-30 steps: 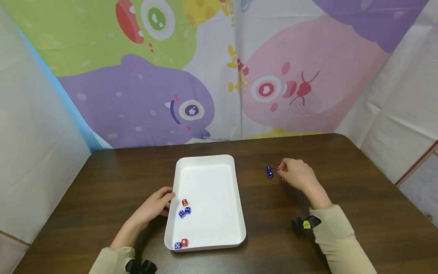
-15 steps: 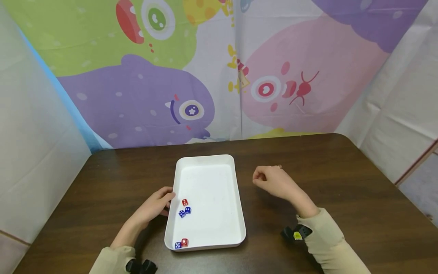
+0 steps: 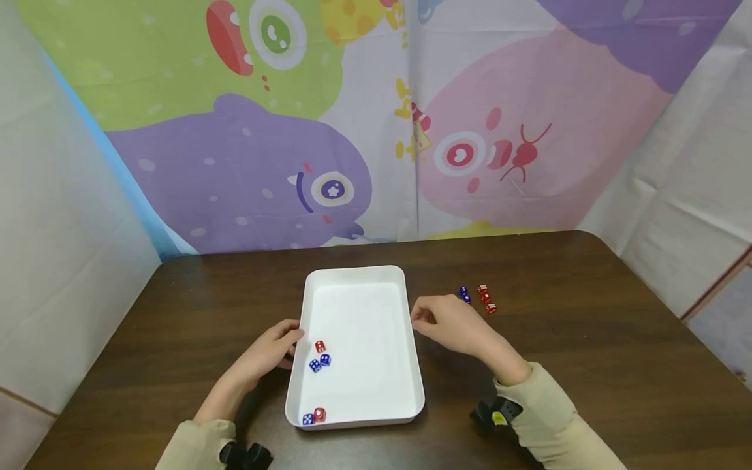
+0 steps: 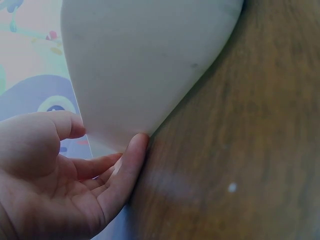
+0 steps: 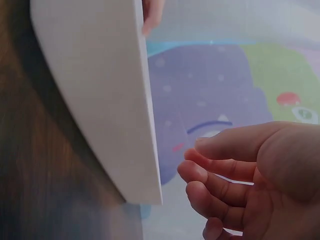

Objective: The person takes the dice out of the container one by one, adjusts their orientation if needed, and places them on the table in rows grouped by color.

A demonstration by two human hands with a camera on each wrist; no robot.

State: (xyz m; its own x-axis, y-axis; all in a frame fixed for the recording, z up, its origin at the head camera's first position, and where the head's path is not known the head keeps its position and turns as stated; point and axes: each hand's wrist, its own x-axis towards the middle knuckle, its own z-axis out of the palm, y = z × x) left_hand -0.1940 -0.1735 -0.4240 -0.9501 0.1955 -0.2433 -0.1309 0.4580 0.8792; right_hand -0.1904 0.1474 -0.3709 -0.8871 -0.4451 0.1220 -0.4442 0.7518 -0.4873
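Observation:
A white tray [image 3: 371, 307] lies on the brown table. Inside, along its left side, are a red die [image 3: 320, 346] and two blue dice [image 3: 320, 363]. Another red die [image 3: 319, 414] and a blue die [image 3: 308, 419] sit side by side in the near left corner. My left hand [image 3: 267, 352] touches the outside of the left wall; the left wrist view shows fingertips [image 4: 136, 145] against it. My right hand [image 3: 449, 320] hovers beside the right rim, its loosely curled fingers [image 5: 192, 172] apart from the tray wall and holding nothing visible.
Right of the tray, three red dice [image 3: 486, 297] stand in a slanted row touching one another. Just left of them are blue dice [image 3: 464, 292], partly behind my right hand. A cartoon-print cloth [image 3: 264, 176] hangs behind the table's far edge.
My right hand has moved left from the red dice to the tray's right rim, leaving the red row uncovered. The left hand and the dice inside the tray have stayed put.

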